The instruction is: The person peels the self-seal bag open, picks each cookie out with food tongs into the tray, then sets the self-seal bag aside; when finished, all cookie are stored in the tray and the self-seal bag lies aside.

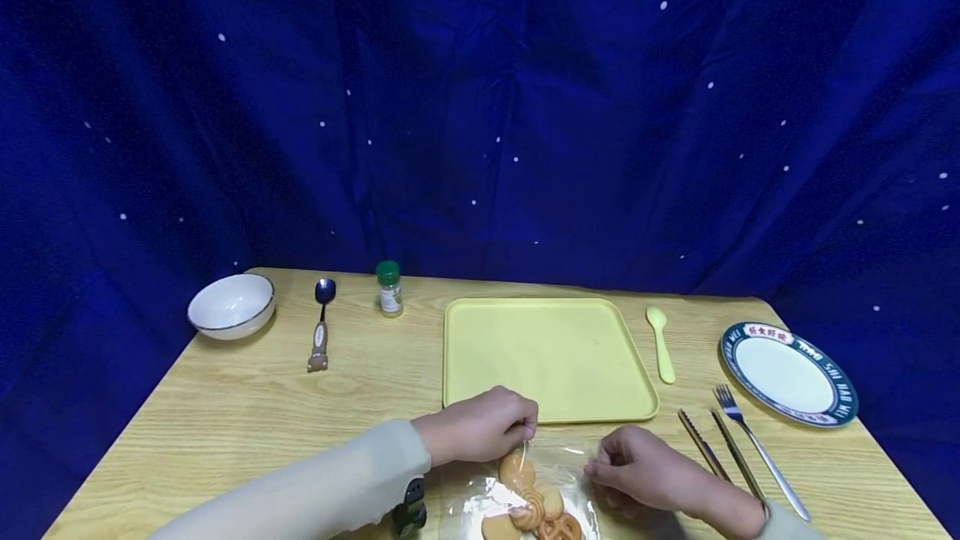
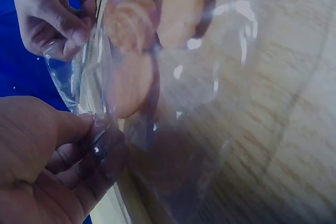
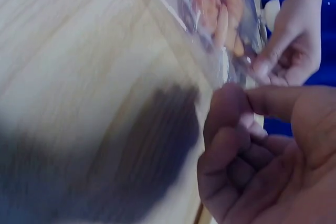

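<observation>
A clear plastic bag (image 1: pixel 573 463) holding several cookies lies at the table's near edge, just in front of the yellow tray (image 1: pixel 551 357). Inside it show a round cookie (image 1: pixel 516 471), a swirled cookie (image 1: pixel 528 510) and a pretzel-shaped cookie (image 1: pixel 561 527). My left hand (image 1: pixel 487 425) pinches the bag's edge between thumb and fingers; the left wrist view shows the film (image 2: pixel 100 129) bunched at those fingertips. With thumb and curled fingers, my right hand (image 1: pixel 637 467) pinches the edge at the other corner, seen close in the right wrist view.
At the left stand a white bowl (image 1: pixel 232 307), a spoon (image 1: pixel 321 325) and a green-capped shaker (image 1: pixel 389 290). Toward the right lie a pale yellow spoon (image 1: pixel 660 344), metal tongs (image 1: pixel 705 444), a fork (image 1: pixel 761 448) and a green-rimmed plate (image 1: pixel 787 373). A blue curtain (image 1: pixel 480 107) hangs behind.
</observation>
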Motion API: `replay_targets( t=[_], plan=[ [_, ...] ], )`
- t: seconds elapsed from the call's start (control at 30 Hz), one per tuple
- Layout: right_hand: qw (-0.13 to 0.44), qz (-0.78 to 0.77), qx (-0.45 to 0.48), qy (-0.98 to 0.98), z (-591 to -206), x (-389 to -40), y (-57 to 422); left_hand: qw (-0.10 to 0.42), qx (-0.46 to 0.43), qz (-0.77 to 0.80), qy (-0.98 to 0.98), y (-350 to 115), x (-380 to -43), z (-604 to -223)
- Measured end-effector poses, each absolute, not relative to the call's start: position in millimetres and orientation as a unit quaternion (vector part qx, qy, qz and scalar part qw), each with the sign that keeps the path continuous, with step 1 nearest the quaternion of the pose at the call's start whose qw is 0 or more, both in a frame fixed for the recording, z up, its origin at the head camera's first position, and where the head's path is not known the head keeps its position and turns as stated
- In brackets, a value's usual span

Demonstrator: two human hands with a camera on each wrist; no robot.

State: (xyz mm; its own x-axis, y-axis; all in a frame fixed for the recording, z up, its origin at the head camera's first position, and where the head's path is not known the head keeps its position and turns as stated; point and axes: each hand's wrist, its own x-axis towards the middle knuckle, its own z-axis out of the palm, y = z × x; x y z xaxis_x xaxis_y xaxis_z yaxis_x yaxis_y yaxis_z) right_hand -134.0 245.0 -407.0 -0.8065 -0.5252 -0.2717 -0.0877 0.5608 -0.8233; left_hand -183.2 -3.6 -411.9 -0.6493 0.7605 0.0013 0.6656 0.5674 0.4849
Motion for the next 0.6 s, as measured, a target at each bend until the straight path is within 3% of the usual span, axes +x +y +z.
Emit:
replay_targets(
  t=[0.4, 0.6],
  plan=[
    [0.307, -0.451, -0.156, 0.824, -413.1, -129.6, 248.9, 0.103, 0.398, 0.225, 0.883, -6.4, -182.2, -412.2],
    [0.298, -0.491, -0.175, 0.8, -424.1, -120.5, 243.2, 0.102, 0.402, 0.227, 0.881, -6.2, -182.2, -412.3]
  ],
)
